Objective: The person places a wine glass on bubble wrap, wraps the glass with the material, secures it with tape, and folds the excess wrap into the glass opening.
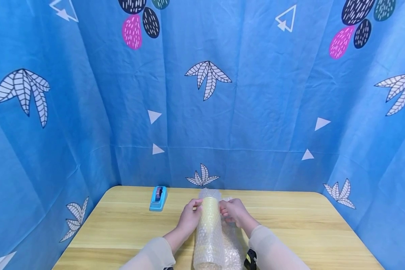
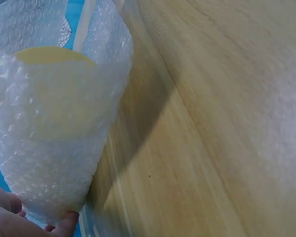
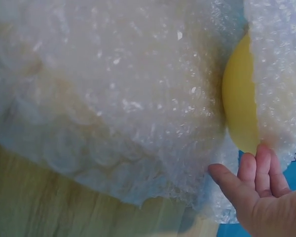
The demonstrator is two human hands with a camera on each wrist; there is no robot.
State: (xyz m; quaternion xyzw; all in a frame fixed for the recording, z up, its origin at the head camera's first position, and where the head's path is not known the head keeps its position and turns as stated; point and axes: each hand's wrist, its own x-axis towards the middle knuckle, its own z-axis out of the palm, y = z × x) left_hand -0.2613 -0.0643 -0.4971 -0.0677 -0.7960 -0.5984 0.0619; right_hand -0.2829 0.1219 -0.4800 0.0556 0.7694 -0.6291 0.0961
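Note:
A sheet of clear bubble wrap (image 1: pixel 209 247) stretches from the table's back part toward the front edge, folded over a smooth, round-edged yellow object (image 3: pixel 240 98). Most of that object is covered, so its kind cannot be told; a yellow curved rim shows between layers in both wrist views. On the left side, my left hand (image 1: pixel 190 215) pinches the wrap's edge between thumb and fingers. My right hand (image 1: pixel 235 212) is on the opposite side; its loosely bent fingers (image 3: pixel 263 170) touch the wrap beside the yellow rim, thumb apart from them.
A light blue tape dispenser (image 1: pixel 158 198) stands at the back left of the wooden table (image 1: pixel 290 225). Beside the right sleeve lies a small black and yellow item (image 1: pixel 250 258), partly hidden. Blue patterned cloth (image 1: pixel 202 123) hangs around the back and sides.

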